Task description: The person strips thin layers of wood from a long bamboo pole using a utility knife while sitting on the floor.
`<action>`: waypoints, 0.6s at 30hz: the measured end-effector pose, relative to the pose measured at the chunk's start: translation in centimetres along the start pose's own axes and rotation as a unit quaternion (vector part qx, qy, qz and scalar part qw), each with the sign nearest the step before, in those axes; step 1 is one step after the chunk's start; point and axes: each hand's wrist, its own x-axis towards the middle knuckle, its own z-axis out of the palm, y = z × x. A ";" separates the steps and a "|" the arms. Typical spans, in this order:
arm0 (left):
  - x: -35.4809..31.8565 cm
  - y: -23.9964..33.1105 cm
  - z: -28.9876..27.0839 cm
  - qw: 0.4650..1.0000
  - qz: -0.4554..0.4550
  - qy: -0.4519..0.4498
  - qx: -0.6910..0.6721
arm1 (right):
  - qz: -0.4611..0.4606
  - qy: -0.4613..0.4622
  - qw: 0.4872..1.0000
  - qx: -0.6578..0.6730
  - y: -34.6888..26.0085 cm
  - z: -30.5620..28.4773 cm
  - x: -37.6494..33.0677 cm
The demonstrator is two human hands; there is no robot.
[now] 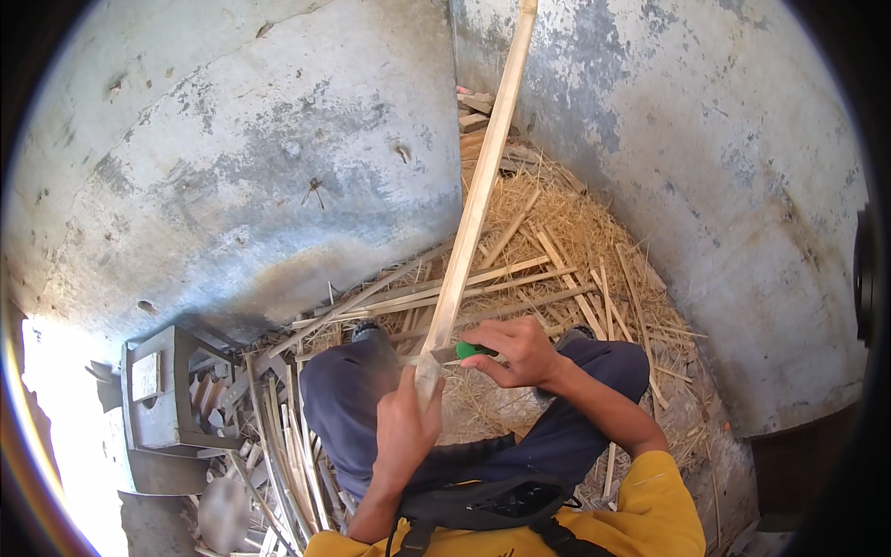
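Our left hand (406,418) comes up from between six and seven o'clock, its fingers wrapped firmly around the lower end of a long pale wooden strip (478,195), which slants away from just below the middle of the view toward half past twelve, rising past the floor litter to the upper edge. Our right hand (520,353) reaches in from between four and five o'clock, elbow bent out and wrist raised, with its fingers closed on the green handle of a knife (471,350); the blade points toward nine o'clock and lies across the strip, just above the left hand. We sit low, knees spread in navy trousers (339,404), a black waist bag (501,501) across the lap and a yellow shirt (650,511) at the bottom edge. Around our feet, the floor lies under straw-coloured shavings (580,218), thickest near two o'clock, with split sticks (520,274) strewn over them. Two stained, peeling walls meet near twelve o'clock, the left wall (232,139) filling ten o'clock and the right wall (724,186) two. At eight o'clock stands a grey boxy frame (144,418), more sticks just beside it, and strong light enters beyond.
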 end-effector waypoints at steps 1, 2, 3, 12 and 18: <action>0.1 0.0 0.0 1.000 0.001 0.003 -0.006 | 0.003 0.006 1.000 -0.001 -0.1 0.2 -0.1; 0.2 0.0 0.1 1.000 0.002 0.006 -0.013 | 0.006 0.013 1.000 -0.002 -0.1 0.2 -0.1; 0.3 0.0 0.2 1.000 0.003 0.009 -0.020 | 0.005 0.014 1.000 -0.006 -0.2 0.2 0.0; 0.6 -0.1 0.2 0.999 -0.006 0.006 -0.041 | 0.014 0.006 0.999 -0.032 -0.9 0.1 0.3; 0.4 -0.3 0.2 0.997 -0.032 -0.017 -0.073 | 0.023 0.008 0.998 -0.050 -1.1 0.2 0.1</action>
